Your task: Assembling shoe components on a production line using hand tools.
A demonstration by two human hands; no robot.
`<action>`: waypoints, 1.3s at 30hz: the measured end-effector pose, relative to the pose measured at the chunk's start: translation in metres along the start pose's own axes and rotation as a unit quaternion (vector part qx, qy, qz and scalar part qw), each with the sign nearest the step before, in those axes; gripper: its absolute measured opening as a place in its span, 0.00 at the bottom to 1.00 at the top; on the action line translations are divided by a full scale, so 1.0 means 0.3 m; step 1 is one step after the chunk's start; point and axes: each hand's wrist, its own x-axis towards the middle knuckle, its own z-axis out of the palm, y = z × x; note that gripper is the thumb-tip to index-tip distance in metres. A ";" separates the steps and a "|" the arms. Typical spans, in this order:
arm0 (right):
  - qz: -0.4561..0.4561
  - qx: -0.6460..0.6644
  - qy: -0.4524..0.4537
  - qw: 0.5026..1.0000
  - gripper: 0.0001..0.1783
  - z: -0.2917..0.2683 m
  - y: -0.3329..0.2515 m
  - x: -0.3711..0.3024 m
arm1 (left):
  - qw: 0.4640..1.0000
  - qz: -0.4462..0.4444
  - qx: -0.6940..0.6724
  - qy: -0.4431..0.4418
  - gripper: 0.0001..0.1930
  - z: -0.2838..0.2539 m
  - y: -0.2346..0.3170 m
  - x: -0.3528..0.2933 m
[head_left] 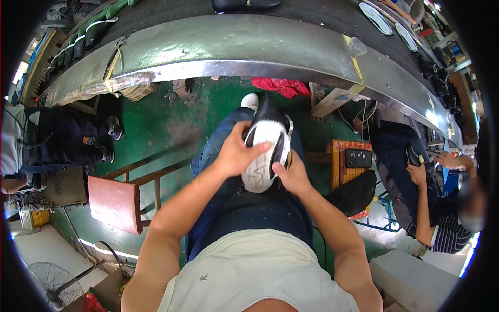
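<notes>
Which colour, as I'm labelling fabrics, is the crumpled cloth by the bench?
The cloth is pinkish red, seen best in the head view.

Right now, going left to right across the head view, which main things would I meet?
Fan → brown stool → left hand → shoe → right hand → orange seat → co-worker's striped sleeve.

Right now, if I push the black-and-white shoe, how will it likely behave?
The black-and-white shoe is probably fairly stiff: its rounded form shows no sagging between the left hand and right hand. Its curved outline suggests it might rock if set down.
</notes>
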 end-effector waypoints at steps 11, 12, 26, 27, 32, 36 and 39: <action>0.208 0.177 -0.101 0.957 0.27 -0.050 0.000 -0.080 | 0.971 -0.080 -0.119 -0.192 0.27 0.061 -0.126 -0.020; 0.207 0.179 -0.101 0.957 0.27 -0.054 -0.012 -0.080 | 0.971 -0.079 -0.117 -0.192 0.27 0.061 -0.134 -0.022; 0.191 -0.128 -0.198 0.953 0.19 -0.308 -0.122 -0.252 | 0.988 -0.053 -0.007 -0.148 0.54 0.135 -0.253 -0.163; 0.116 -0.228 -0.219 0.942 0.21 -0.307 -0.148 -0.247 | 0.987 -0.051 0.008 -0.151 0.53 0.146 -0.247 -0.164; -0.044 -0.365 -0.254 0.895 0.25 -0.315 -0.191 -0.176 | 0.989 -0.026 0.003 -0.147 0.55 0.183 -0.287 -0.166; -0.159 -0.355 -0.211 0.897 0.28 -0.311 -0.174 -0.120 | 0.986 -0.038 0.041 -0.155 0.55 0.180 -0.275 -0.168; -0.157 -0.433 -0.256 0.850 0.27 -0.287 -0.249 -0.047 | 0.987 -0.033 0.033 -0.155 0.56 0.176 -0.278 -0.173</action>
